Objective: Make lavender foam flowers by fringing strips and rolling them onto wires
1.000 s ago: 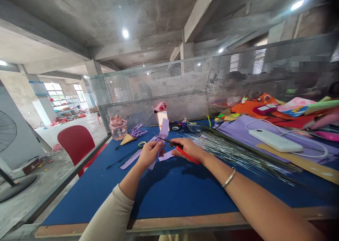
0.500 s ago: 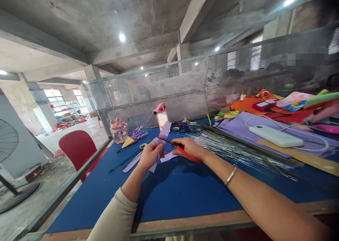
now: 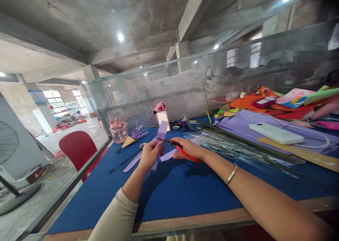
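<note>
- Around the red handles of the scissors (image 3: 185, 152), the right hand (image 3: 191, 146) is closed, its fingers curled in; how far the blades are parted, I cannot tell.
- Just left of the scissors, the left hand (image 3: 148, 155) pinches the long purple strip (image 3: 162, 129) between thumb and fingers, with no visible gap.
- At the blades of the scissors, that strip stands up out of the pinch and leans slightly; its lower end hangs below the fingers.
- Below the blades of the scissors, a short purple piece (image 3: 168, 156) lies near the right fingertips; whether they touch it, I cannot tell.
- Left of the scissors, beyond the left hand, are a loose purple strip (image 3: 131, 163) and a small tape roll (image 3: 143, 145).
- Farther left of the scissors stand a pink bottle (image 3: 119, 133), a tan cone (image 3: 129, 141) and purple fringed paper (image 3: 138, 132).
- Right of the scissors, a bundle of silvery strands (image 3: 227, 146) spreads out, with purple sheets (image 3: 234, 122) and a white power bank (image 3: 277, 134) farther right.
- Under the scissors is the blue tabletop (image 3: 190, 195); behind them rises a perforated metal screen (image 3: 172, 82).
</note>
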Available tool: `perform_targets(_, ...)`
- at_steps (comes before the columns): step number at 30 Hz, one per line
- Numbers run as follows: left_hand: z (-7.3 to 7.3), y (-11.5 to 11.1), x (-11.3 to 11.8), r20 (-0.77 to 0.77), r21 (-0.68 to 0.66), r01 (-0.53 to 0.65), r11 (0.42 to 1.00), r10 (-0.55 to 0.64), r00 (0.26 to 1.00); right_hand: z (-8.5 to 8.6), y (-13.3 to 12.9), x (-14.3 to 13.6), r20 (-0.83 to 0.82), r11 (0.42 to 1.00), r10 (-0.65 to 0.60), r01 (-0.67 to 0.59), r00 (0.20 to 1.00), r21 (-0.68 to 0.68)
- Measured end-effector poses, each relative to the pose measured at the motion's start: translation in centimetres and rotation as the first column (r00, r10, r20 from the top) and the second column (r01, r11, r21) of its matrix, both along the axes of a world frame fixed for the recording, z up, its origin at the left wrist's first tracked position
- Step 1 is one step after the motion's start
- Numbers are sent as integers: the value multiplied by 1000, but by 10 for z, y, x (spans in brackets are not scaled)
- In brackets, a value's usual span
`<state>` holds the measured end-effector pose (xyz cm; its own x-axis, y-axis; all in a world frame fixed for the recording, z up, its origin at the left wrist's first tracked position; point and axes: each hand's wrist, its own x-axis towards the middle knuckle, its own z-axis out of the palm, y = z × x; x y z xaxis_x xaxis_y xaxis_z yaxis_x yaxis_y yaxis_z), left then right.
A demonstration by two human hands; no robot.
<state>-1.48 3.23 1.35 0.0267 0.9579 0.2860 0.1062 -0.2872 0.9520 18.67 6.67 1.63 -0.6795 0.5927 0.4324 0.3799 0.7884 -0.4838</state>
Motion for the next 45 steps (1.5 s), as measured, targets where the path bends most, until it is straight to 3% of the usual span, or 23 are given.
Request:
perform_targets(17, 1, 0, 2, 82, -65, 51, 997, -45, 996, 2, 2, 1, 2, 997, -56, 56, 998, -47)
perform_targets(24, -2, 5, -5, -39, -66, 87, 994, -90, 995, 4, 4, 5, -29, 989, -121, 118, 992, -89)
perform_targets(29, -6, 8, -7, -8, -86, 124, 989, -125, 992, 5, 3, 7, -33, 983, -135, 129, 990, -132)
perform_targets(38, -6, 11, -6, 68, -56, 6, 998, -2, 998, 1, 7, 10, 36, 999, -23, 23, 999, -24)
perform_targets(45, -9, 10, -5, -13, -35, 75, 997, -75, 997, 1, 9, 8, -5, 1000, 2, -2, 1000, -27)
